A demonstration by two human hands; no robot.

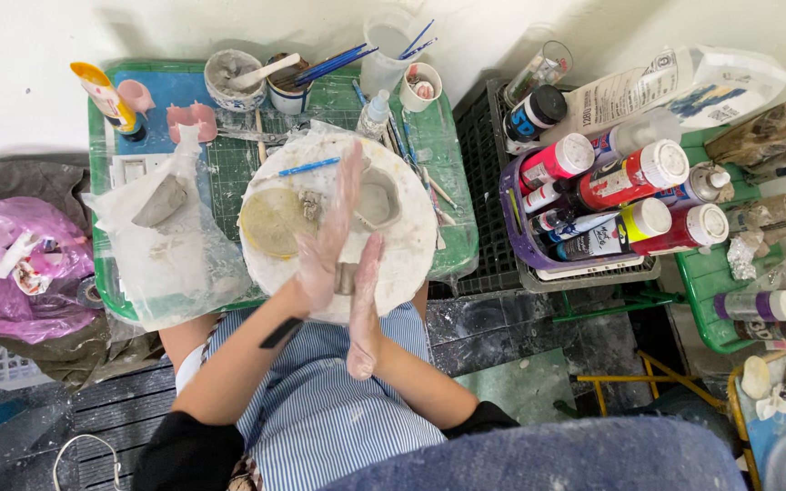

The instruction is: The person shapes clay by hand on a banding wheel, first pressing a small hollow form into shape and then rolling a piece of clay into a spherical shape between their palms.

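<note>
Seen from the head camera, 2 clay-dusted hands meet palm to palm above a round white board [411,250] that rests on the person's lap and against the green desk [102,182]. The left hand [329,227] lies flat with fingers stretched away from the body, and the right hand [364,305] presses against it, fingers pointing back toward the striped apron [320,409]. Between the 2 open palms sits a small grey clay piece [345,278], pinched flat-handed rather than gripped by curled fingers.

On the board, a shallow yellowish dish [273,221] lies to the left of the hands, and a hollow grey clay form [377,202] sits just to the right of the left fingers. A blue tool [307,167] lies near the board's far edge.

To the left on the desk, a grey clay lump [161,200] rests in clear plastic wrap. At the back stand a bowl with a white spatula [234,77] and a cup of blue brushes [293,86]. To the right, a purple basket [513,214] holds several paint bottles with white caps.
</note>
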